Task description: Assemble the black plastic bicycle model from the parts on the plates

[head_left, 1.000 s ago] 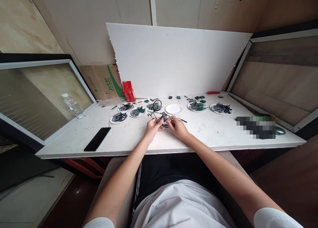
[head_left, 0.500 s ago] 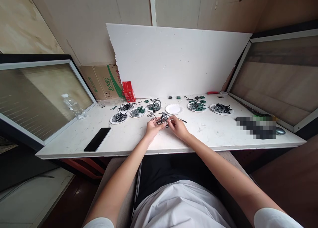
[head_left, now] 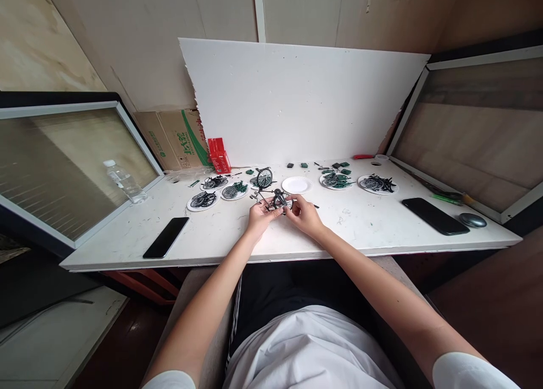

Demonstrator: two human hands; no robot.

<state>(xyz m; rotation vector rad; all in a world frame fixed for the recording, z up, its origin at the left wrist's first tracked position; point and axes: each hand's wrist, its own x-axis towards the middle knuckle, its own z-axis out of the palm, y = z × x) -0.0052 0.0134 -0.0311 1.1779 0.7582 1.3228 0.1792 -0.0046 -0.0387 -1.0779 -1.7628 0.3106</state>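
A small black model bicycle [head_left: 279, 199] is held between my two hands over the white table, with one spoked wheel [head_left: 264, 178] toward the back left. My left hand [head_left: 262, 215] is closed on its frame from the left. On the right, my right hand [head_left: 303, 212] pinches it near the other wheel. My fingertips hide part of that wheel and whatever small piece may be between them. Just beyond my hands lies a white paper plate [head_left: 297, 185].
Plates of black and green parts [head_left: 337, 180] stand along the back. Two phones, one left [head_left: 166, 237] and one right [head_left: 435, 216], flank me. A mouse [head_left: 472, 220], a bottle [head_left: 124, 181] and a red box [head_left: 219, 155] are also on the table [head_left: 356, 230].
The model bicycle has tilted and shifted slightly in my hands, its raised wheel a little farther left. My right fingers have moved slightly around the near wheel.
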